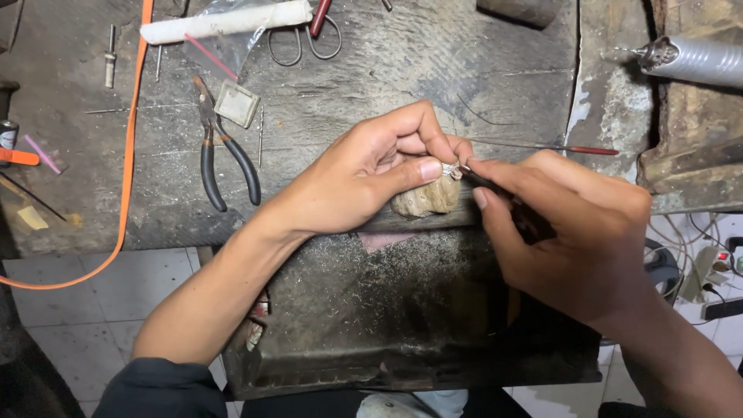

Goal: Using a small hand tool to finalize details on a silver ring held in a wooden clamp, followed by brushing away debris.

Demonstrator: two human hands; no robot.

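My left hand (371, 166) pinches a small shiny metal piece (450, 168) between thumb and fingers, pressing it against a worn wooden bench peg (426, 199) at the bench's front edge. My right hand (573, 232) grips a thin dark hand tool (484, 182) whose tip touches the metal piece. Under both hands hangs a dark catch tray (371, 310) dusted with filings.
On the scarred wooden bench (402, 70) lie black-handled pliers (224, 159), scissors (306, 39), a white roll (224, 21), a small square pad (236, 103) and a red-tipped rod (557, 147). An orange cord (128, 155) runs down the left. A rotary handpiece (689, 58) lies top right.
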